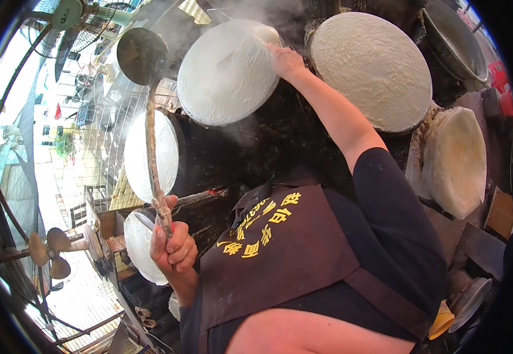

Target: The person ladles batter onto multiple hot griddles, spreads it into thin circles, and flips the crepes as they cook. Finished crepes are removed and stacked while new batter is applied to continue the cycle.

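Note:
My left hand [178,251] is wrapped round the wooden handle of a long ladle [152,138], which points away from me. The ladle's round dark bowl hangs in the air beside a steaming round pan. A smooth white sheet [224,79] covers that pan. At its far right edge my right hand [288,62] is closed, fingers pinched at a pale flat piece; I cannot tell whether this is the sheet's edge or a tool. Just right of that hand is a second round pan with a rougher white layer [371,74].
More white round surfaces stand at the left [150,156] and lower left [144,245]. A pale draped sheet [457,162] hangs over a round form at right, below a big metal pot [457,44]. Two fans, one caged [67,15], one bare-bladed [50,253], stand at left.

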### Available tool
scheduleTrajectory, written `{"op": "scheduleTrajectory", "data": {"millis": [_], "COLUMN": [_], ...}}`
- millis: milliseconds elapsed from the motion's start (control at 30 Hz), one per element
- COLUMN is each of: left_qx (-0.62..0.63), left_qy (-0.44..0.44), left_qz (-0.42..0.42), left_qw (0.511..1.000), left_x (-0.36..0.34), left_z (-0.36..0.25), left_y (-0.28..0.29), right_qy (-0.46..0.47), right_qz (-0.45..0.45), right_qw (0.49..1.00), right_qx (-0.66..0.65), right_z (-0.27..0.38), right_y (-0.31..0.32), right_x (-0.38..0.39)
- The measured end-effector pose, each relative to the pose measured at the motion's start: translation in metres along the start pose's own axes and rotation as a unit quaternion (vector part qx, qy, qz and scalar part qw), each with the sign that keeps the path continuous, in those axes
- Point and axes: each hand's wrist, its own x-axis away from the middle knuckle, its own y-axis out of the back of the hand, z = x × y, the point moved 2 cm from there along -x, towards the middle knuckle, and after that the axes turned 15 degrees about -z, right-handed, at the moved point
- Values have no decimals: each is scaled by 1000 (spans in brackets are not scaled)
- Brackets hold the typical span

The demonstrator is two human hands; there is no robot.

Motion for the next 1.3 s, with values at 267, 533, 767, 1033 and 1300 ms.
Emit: {"op": "scheduleTrajectory", "data": {"millis": [267,533,767,1033,1300], "left_qx": [12,37,55,68,70], "left_qy": [-22,35,16,24,69], "left_qz": [-41,-45,-56,-59,-64], "left_qw": [999,998,997,996,993], "left_x": [14,6,15,17,-6], "left_z": [6,5,9,12,8], "left_y": [18,0,11,21,38], "right_qy": [-68,-52,-78,-72,95], "right_qz": [-101,-3,27,-51,125], "right_qw": [974,986,993,986,983], "right_qx": [-191,-159,-80,-140,-94], "right_z": [14,37,59,24,25], "right_y": [30,7,13,7,22], "right_x": [146,74,93,41,55]}}
